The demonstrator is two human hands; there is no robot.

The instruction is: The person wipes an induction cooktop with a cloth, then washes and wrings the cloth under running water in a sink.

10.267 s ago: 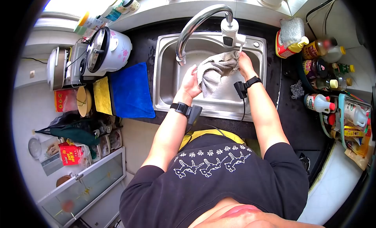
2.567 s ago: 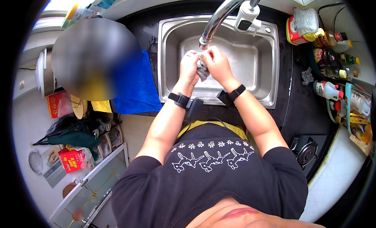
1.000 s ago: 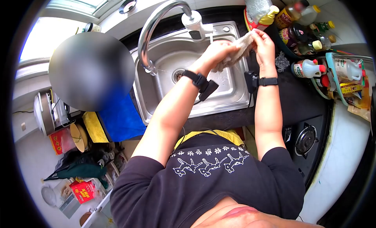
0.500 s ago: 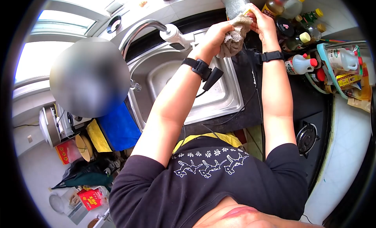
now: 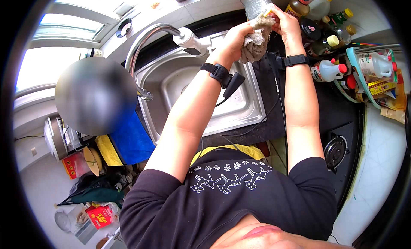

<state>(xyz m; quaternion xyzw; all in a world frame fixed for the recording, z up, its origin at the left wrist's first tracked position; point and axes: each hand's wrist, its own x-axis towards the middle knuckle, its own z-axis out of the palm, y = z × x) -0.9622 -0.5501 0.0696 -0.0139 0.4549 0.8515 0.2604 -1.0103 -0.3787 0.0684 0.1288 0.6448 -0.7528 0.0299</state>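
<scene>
Left hand (image 5: 234,41): closed on the cloth (image 5: 258,43).
Right hand (image 5: 288,28): fingers at its top; grip I can't tell.
Cloth: likely light, limp, damp; I'd pinch bunched folds.

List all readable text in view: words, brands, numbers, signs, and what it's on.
No text reads reliably enough to quote.
Red box, lower left: characters, too blurred.
Red bag above it: characters, too blurred.
Yellow packet, right: print too small.
White jug with red cap: label too small.
Dark bottle with yellow cap: no readable text.
Cloth: no lettering visible.
</scene>
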